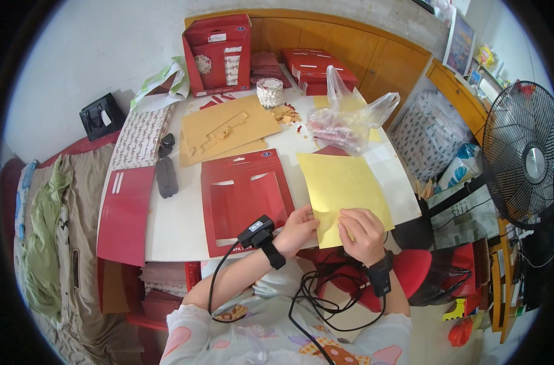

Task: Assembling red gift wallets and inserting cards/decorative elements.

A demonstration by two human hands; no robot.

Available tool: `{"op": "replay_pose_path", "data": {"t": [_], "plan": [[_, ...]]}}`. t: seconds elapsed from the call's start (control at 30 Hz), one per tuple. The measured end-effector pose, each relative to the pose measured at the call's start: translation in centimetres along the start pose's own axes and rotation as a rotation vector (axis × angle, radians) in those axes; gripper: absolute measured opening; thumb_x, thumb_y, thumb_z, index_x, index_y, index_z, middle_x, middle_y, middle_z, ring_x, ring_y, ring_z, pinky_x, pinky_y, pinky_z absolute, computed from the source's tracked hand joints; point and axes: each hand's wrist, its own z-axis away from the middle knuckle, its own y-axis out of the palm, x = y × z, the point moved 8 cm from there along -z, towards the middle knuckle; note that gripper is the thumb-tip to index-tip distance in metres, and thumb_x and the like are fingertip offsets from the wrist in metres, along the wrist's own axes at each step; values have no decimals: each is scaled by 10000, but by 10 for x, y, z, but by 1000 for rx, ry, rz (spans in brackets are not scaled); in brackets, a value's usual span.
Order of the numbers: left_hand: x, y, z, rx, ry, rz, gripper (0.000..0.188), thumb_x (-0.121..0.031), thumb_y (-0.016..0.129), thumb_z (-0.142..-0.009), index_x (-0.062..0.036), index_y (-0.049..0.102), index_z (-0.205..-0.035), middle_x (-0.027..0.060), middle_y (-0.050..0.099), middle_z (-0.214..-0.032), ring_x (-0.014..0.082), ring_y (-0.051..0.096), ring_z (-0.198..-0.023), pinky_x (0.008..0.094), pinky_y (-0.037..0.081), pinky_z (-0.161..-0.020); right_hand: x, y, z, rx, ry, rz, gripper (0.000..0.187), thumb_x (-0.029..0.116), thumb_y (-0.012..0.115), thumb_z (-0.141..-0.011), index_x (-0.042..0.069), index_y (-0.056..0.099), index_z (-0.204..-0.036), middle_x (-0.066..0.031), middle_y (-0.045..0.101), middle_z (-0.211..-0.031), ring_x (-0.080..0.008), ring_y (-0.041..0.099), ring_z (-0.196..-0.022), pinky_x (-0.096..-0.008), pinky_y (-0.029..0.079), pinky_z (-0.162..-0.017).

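A yellow sheet of paper or thin card [345, 188] is tilted over the front right of the table. My left hand [301, 227] is closed at the sheet's lower left edge, with the thumb partly hidden. My right hand [363, 236] has its fingers curled and pinched on the sheet near its lower edge. Just left of the sheet lies a flat red cardboard packaging panel [228, 167] with a large window and two white slots. Part of another red piece [333, 151] shows behind the sheet's upper edge.
Tan card sheets [198, 125], a roll of patterned trim [269, 93] and a clear plastic bag [344, 125] lie farther back. Red boxes [217, 55] stand at the back. A red panel [125, 210] overhangs the left edge. Black cables [325, 286] hang by my lap; a fan [525, 155] stands right.
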Motion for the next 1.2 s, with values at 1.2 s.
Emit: {"op": "replay_pose_path", "data": {"t": [1.2], "plan": [[-4, 1, -8, -128, 204, -14, 141, 0, 509, -826, -23, 496, -964, 23, 585, -903, 47, 514, -751, 177, 397, -626, -2, 9, -3, -92, 282, 86, 175, 8, 637, -665, 49, 615, -834, -49, 604, -820, -219, 575, -788, -336, 437, -666]]}}
